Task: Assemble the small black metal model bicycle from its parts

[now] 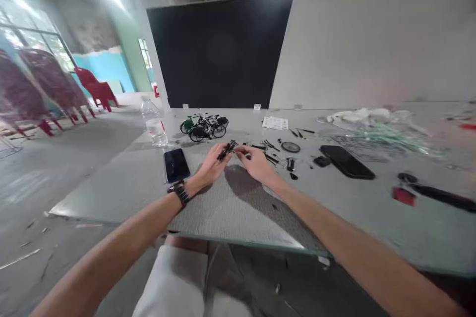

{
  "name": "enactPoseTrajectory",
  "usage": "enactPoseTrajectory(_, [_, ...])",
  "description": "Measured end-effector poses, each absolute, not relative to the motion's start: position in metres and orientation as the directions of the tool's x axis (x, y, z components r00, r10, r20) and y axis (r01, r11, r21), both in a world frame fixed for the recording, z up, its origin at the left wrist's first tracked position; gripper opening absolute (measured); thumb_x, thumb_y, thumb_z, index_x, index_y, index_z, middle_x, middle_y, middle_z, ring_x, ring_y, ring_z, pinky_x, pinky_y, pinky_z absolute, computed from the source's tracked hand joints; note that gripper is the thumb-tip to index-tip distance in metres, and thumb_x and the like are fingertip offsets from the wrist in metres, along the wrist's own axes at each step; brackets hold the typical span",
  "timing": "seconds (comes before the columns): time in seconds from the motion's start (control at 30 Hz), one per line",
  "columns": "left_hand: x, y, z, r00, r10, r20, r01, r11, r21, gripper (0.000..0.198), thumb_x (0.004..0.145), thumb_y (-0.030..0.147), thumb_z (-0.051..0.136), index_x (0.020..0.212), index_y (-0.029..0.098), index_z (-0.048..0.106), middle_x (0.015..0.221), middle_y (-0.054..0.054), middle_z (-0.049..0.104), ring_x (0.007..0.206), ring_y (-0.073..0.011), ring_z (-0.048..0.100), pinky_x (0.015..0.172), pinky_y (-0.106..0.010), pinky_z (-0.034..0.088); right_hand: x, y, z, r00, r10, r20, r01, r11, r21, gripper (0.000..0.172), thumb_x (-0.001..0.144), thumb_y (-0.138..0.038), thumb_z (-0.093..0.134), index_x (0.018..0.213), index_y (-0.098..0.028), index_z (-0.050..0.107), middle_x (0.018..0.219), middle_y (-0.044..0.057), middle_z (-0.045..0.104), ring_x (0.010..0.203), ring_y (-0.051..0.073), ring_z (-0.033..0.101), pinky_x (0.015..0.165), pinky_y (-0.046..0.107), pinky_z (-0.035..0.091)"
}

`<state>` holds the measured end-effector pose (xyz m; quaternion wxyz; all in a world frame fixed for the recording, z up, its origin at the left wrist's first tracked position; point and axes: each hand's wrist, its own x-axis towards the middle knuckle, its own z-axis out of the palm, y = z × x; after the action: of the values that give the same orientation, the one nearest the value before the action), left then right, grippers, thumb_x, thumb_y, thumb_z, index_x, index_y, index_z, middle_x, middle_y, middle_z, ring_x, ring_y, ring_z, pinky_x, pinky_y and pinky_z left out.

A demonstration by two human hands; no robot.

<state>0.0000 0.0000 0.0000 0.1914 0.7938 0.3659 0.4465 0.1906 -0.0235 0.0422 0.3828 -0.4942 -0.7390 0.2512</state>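
My left hand (211,166), with a dark watch (181,192) on the wrist, pinches a small black model part (226,150) just above the grey table (238,208). My right hand (257,162) meets it from the right, fingers closed on the same part's other end. Several loose black parts (270,147) and a small black wheel (290,147) lie just beyond the right hand. Two finished miniature bicycles (204,127), one green and one black, stand farther back on the table.
A dark phone (176,164) lies left of my hands and another phone (346,161) to the right. A water bottle (153,123) stands at the table's left edge. A paper sheet (275,122), plastic bags (368,119), a red item (403,195) and red chairs (95,89) are around.
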Motion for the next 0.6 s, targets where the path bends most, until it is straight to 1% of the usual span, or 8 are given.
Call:
enactPoseTrajectory(0.13, [0.0006, -0.0022, 0.0001, 0.305, 0.762, 0.571, 0.422, -0.646, 0.636, 0.040, 0.105, 0.049, 0.043, 0.135, 0.023, 0.051, 0.135, -0.014, 0.057, 0.129, -0.0260, 0.053, 0.111, -0.044, 0.044, 0.1901, -0.0224, 0.0413, -0.220, 0.909, 0.355, 0.550, 0.416, -0.724, 0.027, 0.101, -0.037, 0.055, 0.109, -0.019, 0.074, 0.105, 0.013, 0.075, 0.090, 0.025, 0.070, 0.081, 0.037, 0.054])
enactPoseTrajectory(0.23, [0.0013, -0.0013, -0.0009, 0.279, 0.760, 0.587, 0.426, -0.645, 0.634, 0.040, 0.105, 0.047, 0.044, 0.135, 0.022, 0.052, 0.135, -0.014, 0.056, 0.129, -0.0253, 0.053, 0.112, -0.043, 0.043, 0.1899, -0.0209, 0.0405, -0.212, 0.898, 0.385, 0.584, 0.433, -0.686, 0.025, 0.098, -0.034, 0.059, 0.108, -0.018, 0.075, 0.098, 0.014, 0.075, 0.083, 0.024, 0.070, 0.076, 0.036, 0.054])
enactPoseTrajectory(0.33, [0.0020, -0.0001, -0.0021, 0.253, 0.747, 0.615, 0.433, -0.656, 0.618, 0.039, 0.104, 0.045, 0.045, 0.134, 0.021, 0.053, 0.133, -0.014, 0.057, 0.129, -0.0252, 0.053, 0.113, -0.044, 0.042, 0.1898, -0.0200, 0.0405, -0.215, 0.882, 0.420, 0.602, 0.458, -0.654, 0.025, 0.098, -0.030, 0.056, 0.107, -0.016, 0.075, 0.088, 0.013, 0.075, 0.075, 0.023, 0.069, 0.073, 0.035, 0.053])
enactPoseTrajectory(0.43, [0.0021, -0.0001, -0.0028, 0.260, 0.741, 0.619, 0.440, -0.661, 0.607, 0.040, 0.104, 0.045, 0.045, 0.134, 0.020, 0.053, 0.133, -0.014, 0.058, 0.128, -0.0251, 0.054, 0.113, -0.044, 0.043, 0.1904, -0.0195, 0.0407, -0.233, 0.858, 0.457, 0.607, 0.495, -0.622, 0.027, 0.100, -0.026, 0.051, 0.100, -0.016, 0.076, 0.082, 0.010, 0.075, 0.067, 0.021, 0.067, 0.072, 0.034, 0.051])
enactPoseTrajectory(0.53, [0.0019, -0.0004, -0.0036, 0.254, 0.752, 0.609, 0.459, -0.647, 0.609, 0.041, 0.104, 0.046, 0.045, 0.135, 0.020, 0.052, 0.135, -0.015, 0.057, 0.130, -0.0256, 0.053, 0.113, -0.044, 0.042, 0.1914, -0.0173, 0.0386, -0.241, 0.860, 0.449, 0.603, 0.496, -0.625, 0.032, 0.101, -0.025, 0.046, 0.095, -0.016, 0.075, 0.082, 0.010, 0.075, 0.063, 0.019, 0.066, 0.071, 0.033, 0.051])
enactPoseTrajectory(0.6, [0.0019, 0.0003, -0.0044, 0.251, 0.751, 0.611, 0.468, -0.646, 0.602, 0.041, 0.104, 0.045, 0.045, 0.136, 0.020, 0.052, 0.136, -0.015, 0.057, 0.131, -0.0257, 0.053, 0.113, -0.045, 0.042, 0.1916, -0.0141, 0.0352, -0.243, 0.852, 0.463, 0.603, 0.507, -0.616, 0.028, 0.100, -0.026, 0.049, 0.098, -0.017, 0.075, 0.087, 0.011, 0.076, 0.069, 0.021, 0.068, 0.073, 0.034, 0.051])
